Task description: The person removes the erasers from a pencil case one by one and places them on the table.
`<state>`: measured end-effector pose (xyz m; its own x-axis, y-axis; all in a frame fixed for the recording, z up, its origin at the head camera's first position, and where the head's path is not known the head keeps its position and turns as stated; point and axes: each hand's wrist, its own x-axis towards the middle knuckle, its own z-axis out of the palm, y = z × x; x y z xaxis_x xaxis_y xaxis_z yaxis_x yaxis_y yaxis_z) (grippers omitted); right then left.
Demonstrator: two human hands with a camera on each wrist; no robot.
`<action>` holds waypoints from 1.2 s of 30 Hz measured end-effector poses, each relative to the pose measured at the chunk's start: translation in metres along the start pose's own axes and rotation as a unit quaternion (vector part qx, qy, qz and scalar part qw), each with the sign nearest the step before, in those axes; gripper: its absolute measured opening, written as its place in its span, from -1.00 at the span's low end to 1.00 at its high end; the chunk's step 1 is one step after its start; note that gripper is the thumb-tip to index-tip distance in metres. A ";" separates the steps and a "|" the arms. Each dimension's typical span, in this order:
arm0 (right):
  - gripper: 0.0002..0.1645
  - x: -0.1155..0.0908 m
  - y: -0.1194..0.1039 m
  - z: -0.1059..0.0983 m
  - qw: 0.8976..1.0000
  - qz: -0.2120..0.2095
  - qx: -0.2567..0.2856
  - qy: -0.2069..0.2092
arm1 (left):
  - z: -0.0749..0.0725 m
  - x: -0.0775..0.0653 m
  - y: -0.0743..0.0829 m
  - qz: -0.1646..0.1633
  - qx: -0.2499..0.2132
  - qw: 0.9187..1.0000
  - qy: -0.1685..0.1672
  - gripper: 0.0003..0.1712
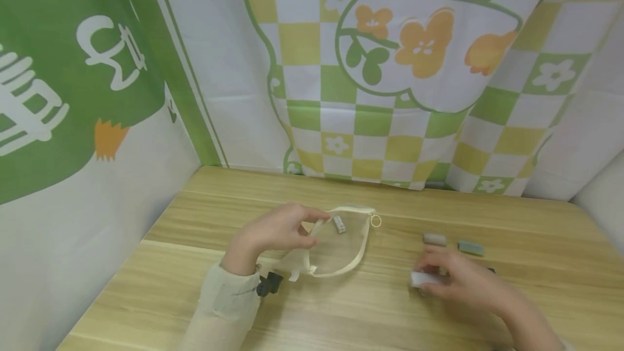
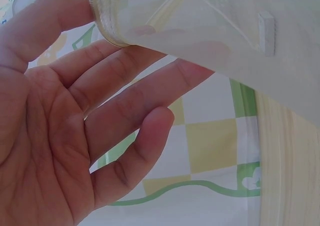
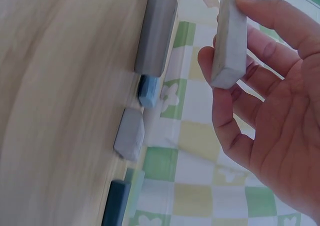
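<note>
A translucent pouch with a cream zip edge lies with its mouth spread on the table, and a small whitish stick shows inside it. My left hand holds the pouch's left edge between thumb and fingers. In the left wrist view, some fingertips pass behind the sheer fabric. My right hand pinches a pale grey rectangular stick, like a chalk pastel, between thumb and fingers. Just beyond that hand lie a grey-brown stick and a blue-green stick. A dark stick is mostly hidden behind the hand.
In the right wrist view, a long grey stick, a blue one, a lighter grey one and a dark teal one lie on the wooden table. A patterned curtain hangs at the back edge.
</note>
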<state>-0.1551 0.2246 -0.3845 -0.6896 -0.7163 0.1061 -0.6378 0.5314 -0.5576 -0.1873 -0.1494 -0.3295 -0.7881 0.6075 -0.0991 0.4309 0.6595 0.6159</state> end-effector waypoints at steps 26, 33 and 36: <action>-0.78 -0.025 0.010 -0.010 0.999 0.033 -0.028 -0.007 | 0.000 -0.002 -0.001 -0.015 -0.008 1.000 0.001 -0.34; -0.78 -0.029 0.015 -0.008 0.999 0.013 -0.032 0.001 | -0.001 -0.002 0.001 -0.014 -0.013 1.000 -0.003 -0.34; -0.77 -0.030 0.018 -0.008 0.999 0.015 -0.032 -0.004 | -0.001 -0.001 0.000 -0.014 -0.009 1.000 -0.004 -0.34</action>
<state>-0.1485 0.2591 -0.3913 -0.7061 -0.7033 0.0827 -0.6377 0.5807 -0.5060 -0.1871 -0.1501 -0.3289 -0.7959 0.5929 -0.1220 0.4012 0.6676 0.6272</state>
